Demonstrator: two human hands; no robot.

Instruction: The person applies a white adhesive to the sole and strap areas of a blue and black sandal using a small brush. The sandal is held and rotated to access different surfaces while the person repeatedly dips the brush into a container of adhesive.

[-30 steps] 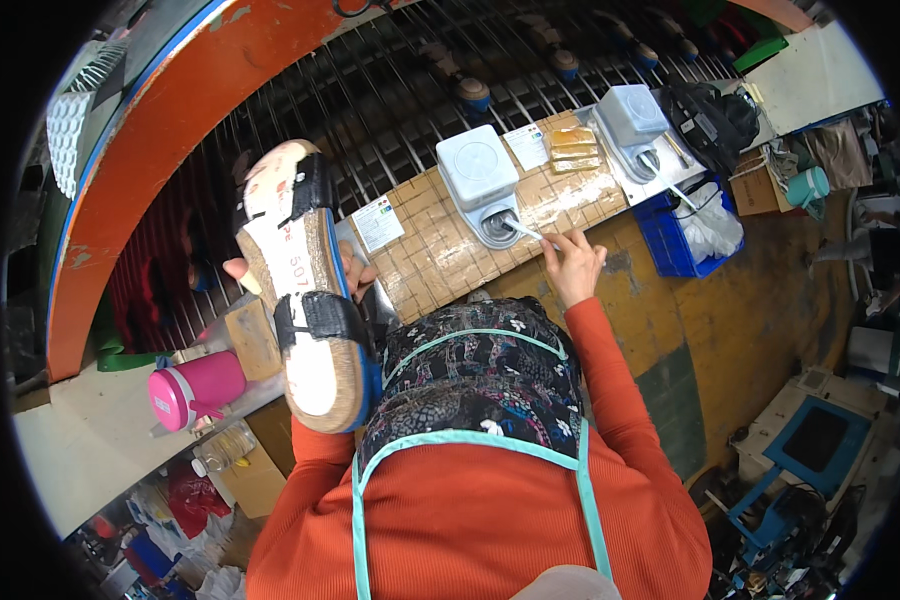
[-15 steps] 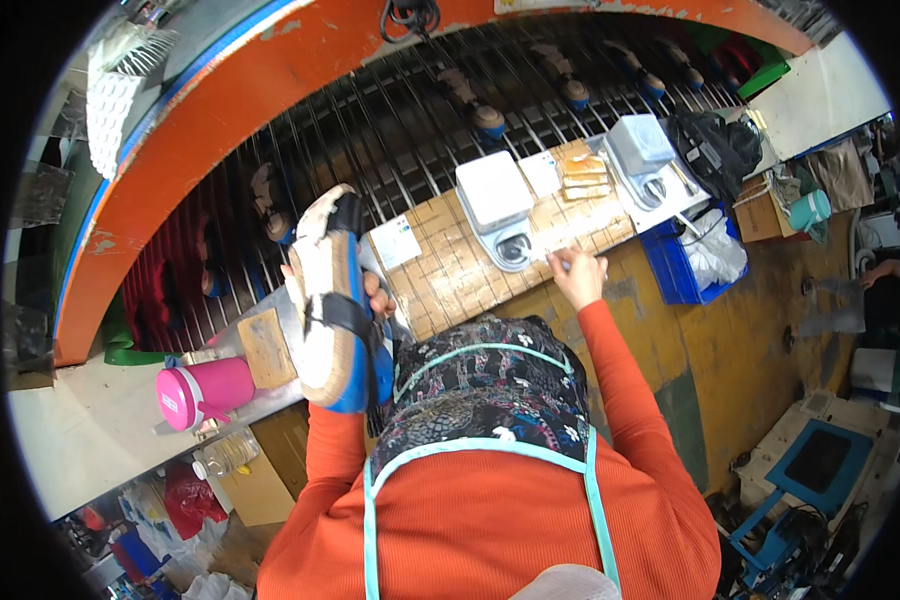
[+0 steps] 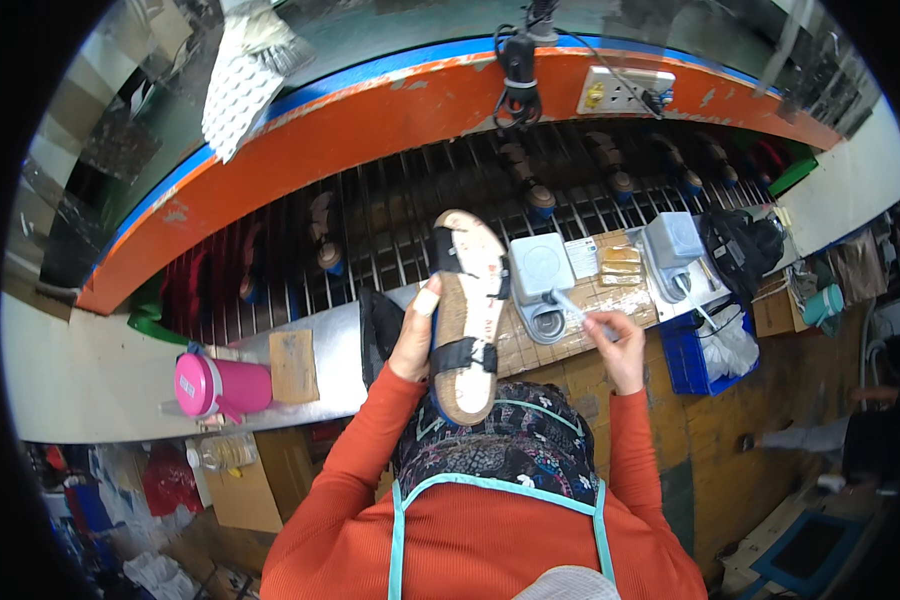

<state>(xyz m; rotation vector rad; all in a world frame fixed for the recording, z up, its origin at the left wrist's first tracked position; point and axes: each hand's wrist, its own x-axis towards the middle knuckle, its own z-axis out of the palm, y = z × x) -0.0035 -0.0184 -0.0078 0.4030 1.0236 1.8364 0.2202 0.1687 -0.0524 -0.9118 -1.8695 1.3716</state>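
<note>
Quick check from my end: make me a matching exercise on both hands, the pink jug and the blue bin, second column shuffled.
1. Left hand
2. Right hand
3. Pink jug
4. Blue bin

A. contains white plastic
B. pinches a slim pale stick
C. beside a brown board
D. holds a sandal

Pairs: 1-D, 2-B, 3-C, 4-A

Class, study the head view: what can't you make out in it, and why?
- Head view: most fingers of the left hand, hidden behind the sandal.
- Head view: the sandal's underside, turned away.
- Head view: the tip of the right hand's stick, too small.
- Head view: the blue bin's bottom, under a white bag.
</note>
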